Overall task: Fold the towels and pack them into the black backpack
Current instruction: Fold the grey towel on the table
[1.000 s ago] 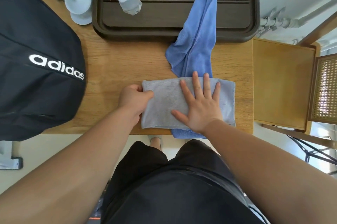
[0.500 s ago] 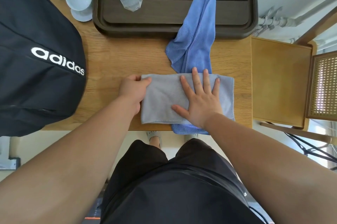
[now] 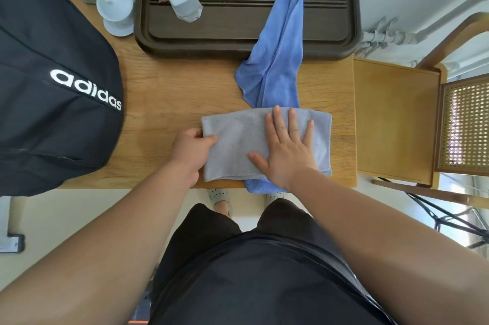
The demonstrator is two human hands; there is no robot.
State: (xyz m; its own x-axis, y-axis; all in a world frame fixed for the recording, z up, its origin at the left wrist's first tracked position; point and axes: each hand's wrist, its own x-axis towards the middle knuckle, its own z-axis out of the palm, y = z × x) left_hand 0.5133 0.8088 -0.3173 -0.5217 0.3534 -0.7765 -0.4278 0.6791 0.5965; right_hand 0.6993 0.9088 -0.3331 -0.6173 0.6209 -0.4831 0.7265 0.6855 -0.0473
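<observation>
The right hand point(image 3: 287, 150) presses flat with spread fingers on the folded grey towel point(image 3: 238, 144) whose edge the left hand point(image 3: 191, 150) pinches, on the wooden table point(image 3: 172, 91) beside a chair point(image 3: 397, 123).

At lower centre, a folded grey towel point(image 3: 238, 144) lies on the wooden table point(image 3: 172, 91). The left hand point(image 3: 191, 151) pinches its left edge; the right hand point(image 3: 287, 155) presses flat on it, fingers spread. A blue towel point(image 3: 277, 54) runs beneath it up onto the dark brown tray point(image 3: 238, 41). The black backpack point(image 3: 53, 86) fills the left.
</observation>
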